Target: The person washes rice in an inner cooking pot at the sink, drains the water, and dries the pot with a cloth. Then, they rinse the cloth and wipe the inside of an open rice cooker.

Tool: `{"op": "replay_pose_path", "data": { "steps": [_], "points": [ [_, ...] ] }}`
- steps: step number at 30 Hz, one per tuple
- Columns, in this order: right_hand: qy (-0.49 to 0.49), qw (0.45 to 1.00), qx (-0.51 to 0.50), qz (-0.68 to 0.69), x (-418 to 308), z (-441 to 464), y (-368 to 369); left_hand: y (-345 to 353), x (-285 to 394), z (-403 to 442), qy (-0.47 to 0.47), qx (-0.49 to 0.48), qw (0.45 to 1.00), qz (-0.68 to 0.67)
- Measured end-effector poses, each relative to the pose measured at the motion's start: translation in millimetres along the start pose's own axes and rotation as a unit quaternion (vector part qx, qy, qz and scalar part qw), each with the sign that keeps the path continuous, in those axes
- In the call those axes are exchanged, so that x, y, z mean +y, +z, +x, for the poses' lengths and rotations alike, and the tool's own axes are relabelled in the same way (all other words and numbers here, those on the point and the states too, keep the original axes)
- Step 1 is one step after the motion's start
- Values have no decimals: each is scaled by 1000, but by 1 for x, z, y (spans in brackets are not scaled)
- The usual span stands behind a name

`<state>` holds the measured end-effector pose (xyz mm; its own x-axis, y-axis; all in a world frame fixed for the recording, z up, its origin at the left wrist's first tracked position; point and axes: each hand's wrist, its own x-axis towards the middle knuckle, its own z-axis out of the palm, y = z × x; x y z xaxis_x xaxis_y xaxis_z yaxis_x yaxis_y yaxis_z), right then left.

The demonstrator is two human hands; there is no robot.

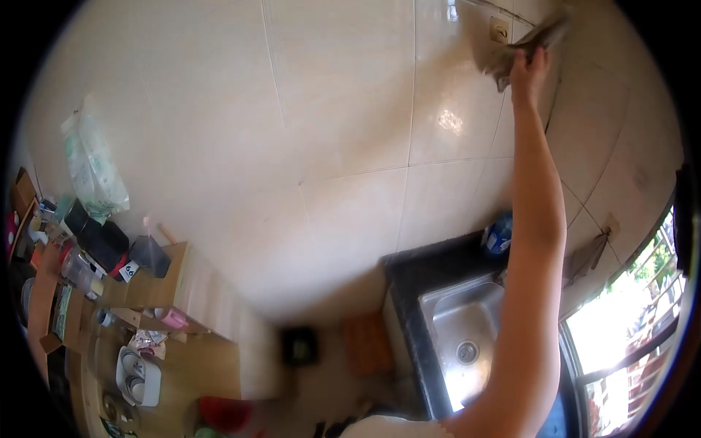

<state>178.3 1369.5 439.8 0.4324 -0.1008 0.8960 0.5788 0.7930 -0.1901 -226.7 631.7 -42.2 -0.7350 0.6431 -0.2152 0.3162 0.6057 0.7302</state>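
My right hand (529, 69) is raised high at the upper right, its fingers closed on a greyish-brown cloth (504, 64). The cloth is bunched and partly blurred, and it lies close to the tiled wall near the corner. Just left of it, a square wall fitting (499, 30) sits on the tiles. How much of the cloth touches the wall I cannot tell. My left hand is out of view.
Below my arm is a steel sink (445, 306) in a black counter (400, 292), with a blue bottle (499, 235) behind it. A barred window (621, 343) stands at right. Cluttered wooden shelves (212, 292) line the left; a plastic bag (95, 164) hangs above.
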Motion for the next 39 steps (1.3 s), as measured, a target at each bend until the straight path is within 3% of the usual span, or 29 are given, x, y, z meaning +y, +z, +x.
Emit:
{"op": "replay_pose_path", "data": {
  "steps": [2,4,6,7,8,10,11,13,15,16,17,18,19,21,22,24,26,28,29,30,32,33,34,36,37,38,39],
  "points": [
    [-87,982,108,-128,-22,22,-16,4,4,3,7,14,1000,-7],
    [76,993,24,90,-71,3,-41,9,-8,9,46,57,997,-19],
    [125,970,-51,205,-134,-52,-64,13,-16,17,11,59,998,-23],
    [148,959,-107,216,-166,-91,-77,27,-22,21,54,138,987,-69],
    [207,916,-215,268,-193,-138,-96,27,-13,19,66,153,984,-57],
    [279,769,-393,419,-267,-233,-126,23,33,8,7,155,967,-200],
    [405,618,-503,449,-301,-285,-150,21,43,0,-6,145,944,-296],
    [518,333,-593,520,-392,-363,-195,16,68,-22,-4,109,915,-389],
    [557,97,-614,550,-489,-405,-251,22,70,-60,-54,77,851,-517],
    [493,20,-664,562,-532,-406,-272,26,63,-79,-83,67,798,-594],
    [501,-83,-683,525,-582,-403,-294,16,55,-97,-100,115,770,-620],
    [533,-314,-637,460,-613,-419,-317,1,49,-117,-113,161,740,-643],
    [523,-310,-709,357,-658,-424,-351,-20,38,-146,-125,210,705,-666],
    [377,-217,-837,332,-722,-426,-414,-58,15,-204,-145,306,628,-701],
    [241,-138,-866,415,-743,-426,-444,-61,0,-237,-167,379,617,-670],
    [118,-175,-836,507,-776,-424,-496,-63,-31,-299,-246,522,616,-536],
    [139,-401,-777,464,-807,-436,-547,-44,-64,-349,-248,711,546,-367],
    [162,-585,-715,346,-852,-446,-600,-36,-92,-398,-278,826,459,-172],
    [173,-658,-681,271,-861,-445,-621,-29,-90,-421,-352,780,514,-62],
    [166,-614,-713,295,-869,-385,-621,-16,-86,-437,-420,712,549,125],
    [-13,-561,-753,344,-880,-394,-677,15,-82,-460,-532,641,509,214],
    [-49,-576,-757,306,-892,-380,-691,19,-80,-470,-591,578,547,133],
    [-105,-637,-712,275,-903,-370,-710,29,-79,-482,-633,516,576,38],
    [-21,-697,-687,206,-900,-364,-762,46,-60,-502,-533,726,435,15],
    [-117,-686,-630,346,-909,-347,-768,62,-49,-509,-535,756,375,23],
    [-207,-633,-554,501,-918,-331,-775,72,-39,-507,-539,786,302,-4],
    [-257,-562,-474,627,-927,-314,-781,88,-27,-501,-560,810,163,-70]
  ]
}}
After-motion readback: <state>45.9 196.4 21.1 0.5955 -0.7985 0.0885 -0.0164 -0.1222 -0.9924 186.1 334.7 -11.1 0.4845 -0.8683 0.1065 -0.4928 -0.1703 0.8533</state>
